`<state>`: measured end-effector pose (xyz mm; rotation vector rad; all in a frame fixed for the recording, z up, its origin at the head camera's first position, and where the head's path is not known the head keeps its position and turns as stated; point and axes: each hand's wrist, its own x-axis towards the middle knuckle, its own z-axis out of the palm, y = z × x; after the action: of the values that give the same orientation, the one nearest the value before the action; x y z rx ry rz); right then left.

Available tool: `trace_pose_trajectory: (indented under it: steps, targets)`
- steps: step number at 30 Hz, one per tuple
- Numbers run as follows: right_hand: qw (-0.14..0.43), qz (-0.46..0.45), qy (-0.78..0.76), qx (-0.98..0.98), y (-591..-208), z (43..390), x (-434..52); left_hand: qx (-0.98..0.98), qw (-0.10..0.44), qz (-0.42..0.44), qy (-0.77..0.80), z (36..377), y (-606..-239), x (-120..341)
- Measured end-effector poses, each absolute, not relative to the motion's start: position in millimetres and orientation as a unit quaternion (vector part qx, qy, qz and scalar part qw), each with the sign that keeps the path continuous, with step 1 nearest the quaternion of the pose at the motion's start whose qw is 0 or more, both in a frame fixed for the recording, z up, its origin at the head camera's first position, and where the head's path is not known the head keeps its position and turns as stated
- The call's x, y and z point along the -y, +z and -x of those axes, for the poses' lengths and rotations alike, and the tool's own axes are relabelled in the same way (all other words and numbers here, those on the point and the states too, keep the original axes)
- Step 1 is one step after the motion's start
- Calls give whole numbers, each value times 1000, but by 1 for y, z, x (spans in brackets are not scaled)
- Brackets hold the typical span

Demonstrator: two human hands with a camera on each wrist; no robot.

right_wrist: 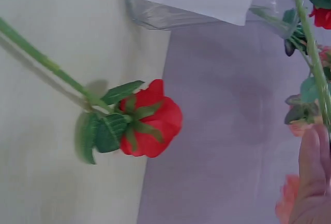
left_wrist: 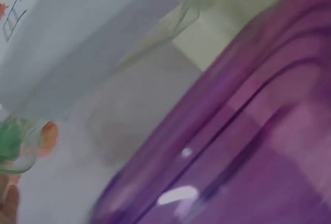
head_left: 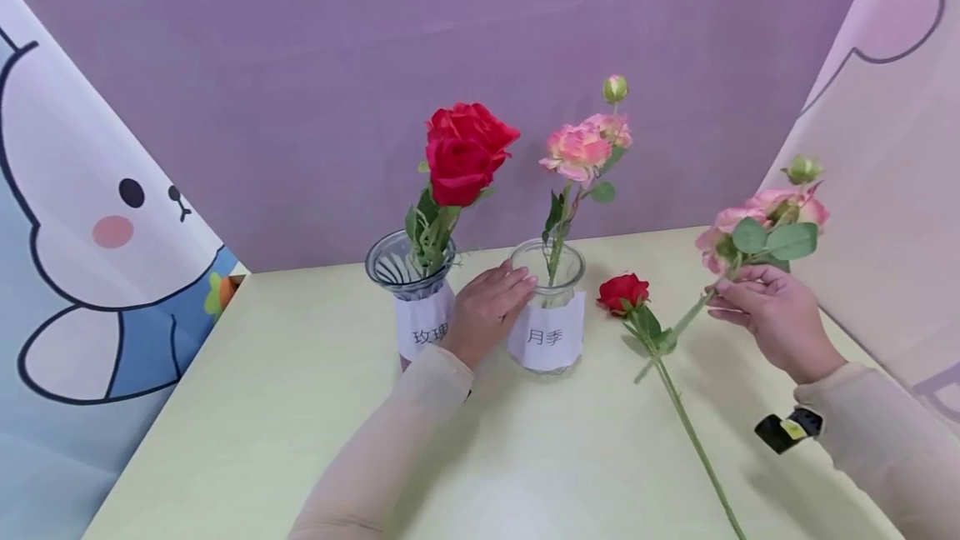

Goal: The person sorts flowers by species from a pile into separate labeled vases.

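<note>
From the head camera, the left hand [head_left: 487, 311] rests against the side of the right-hand glass vase [head_left: 548, 319], fingers laid loosely round the rim beside its paper label; a pink flower stem [head_left: 581, 157] stands in that vase. Just to its left is a second vase [head_left: 414, 294] holding red roses [head_left: 463, 152]. The right hand [head_left: 772, 311] pinches the stem of another pink flower spray [head_left: 765, 227], lifted above the table [head_left: 300, 407] near the right edge. A single red rose [head_left: 624, 292] lies flat on the table between the labelled vase and the right hand, its long stem running toward the viewer.

The left wrist view is blurred: only the white label [left_wrist: 77, 43], a bit of glass and the purple backdrop show, so the hold cannot be judged there. The right wrist view shows the lying red rose [right_wrist: 150, 120] up close, its green leaves, the vase base [right_wrist: 170, 14] and a fingertip [right_wrist: 313, 177] by the held stem
</note>
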<state>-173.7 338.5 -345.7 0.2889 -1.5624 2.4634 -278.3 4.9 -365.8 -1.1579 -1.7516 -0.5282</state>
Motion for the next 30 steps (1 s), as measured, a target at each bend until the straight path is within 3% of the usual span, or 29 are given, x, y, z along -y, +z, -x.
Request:
trace_pose_trajectory:
  steps: [13, 22, 30]
  targets:
    - [241, -27, 868, 432, -306, 175, -322, 786, 391, 430, -212, 264, -366, -8]
    - [285, -10, 854, 435, -291, 183, -307, 732, 511, 400, -209, 264, -382, -19]
    - [330, 33, 842, 424, -281, 190, -299, 700, 533, 386, -277, 265, -384, -29]
